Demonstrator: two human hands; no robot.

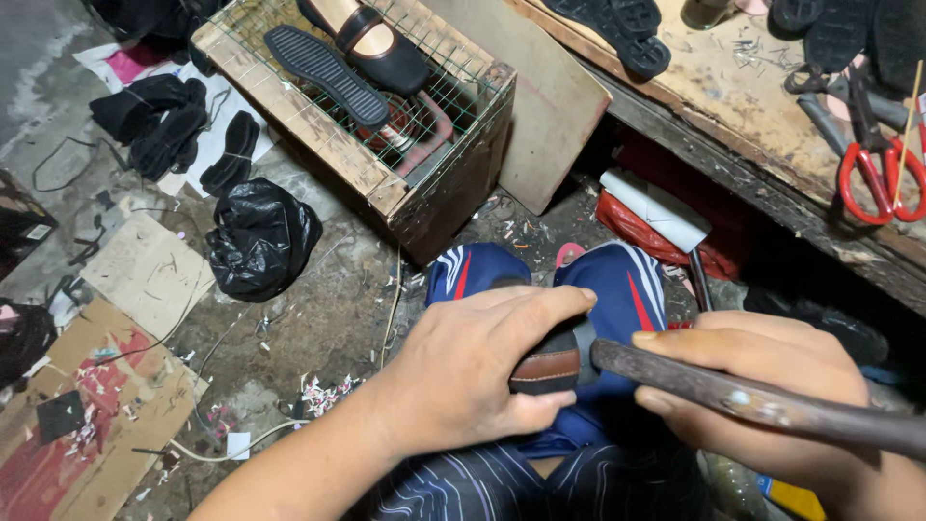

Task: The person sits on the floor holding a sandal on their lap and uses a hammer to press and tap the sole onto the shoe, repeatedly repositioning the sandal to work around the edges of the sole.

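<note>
Resting on the person's lap, over blue shorts with red and white stripes (627, 285), sits a dark shoe (552, 365) whose visible part shows a brown band with pale stitching; most of it is hidden under the left hand (477, 371). That hand is closed over the shoe, thumb below and fingers curled across the top, pinning it in place. The right hand (762, 386) is wrapped around a worn, dark wooden hammer handle (762, 400), whose head end meets the shoe. Judging by this, the step in hand is tapping the shoe into shape; the next stroke calls for a steady hold and fingers kept out of the strike. Beyond, a wooden crate with wire mesh (386, 183) carries a loose sole (323, 72), and red-handled scissors (873, 169) lie on the worktop (733, 96).
</note>
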